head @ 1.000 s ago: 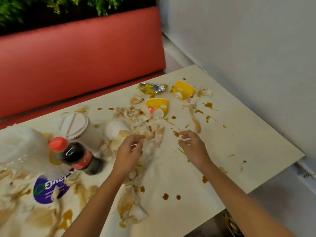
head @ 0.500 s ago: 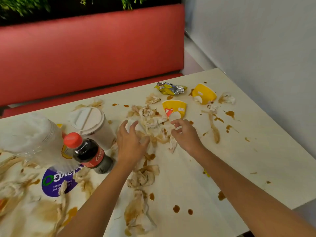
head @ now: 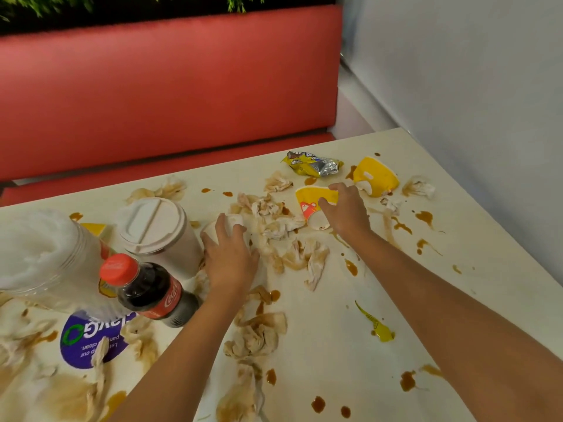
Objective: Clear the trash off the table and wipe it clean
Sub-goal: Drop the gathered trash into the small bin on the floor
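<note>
A red padded bench (head: 170, 95) stands under green plants (head: 45, 7) beside a grey wall (head: 457, 71).

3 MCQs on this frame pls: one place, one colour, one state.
1. Where does the foil wrapper lie?
A) near the far edge of the table
B) on the bench
C) in a hand

2. What colour is the cap of the cola bottle?
A) blue
B) red
C) white

3. What is the right hand doing?
A) hanging idle
B) wiping
C) gripping the yellow cup

Key: A, it lies on the tabletop by the far edge. B, the cap is red. C, the fingers curl round the cup, which lies on its side.
</note>
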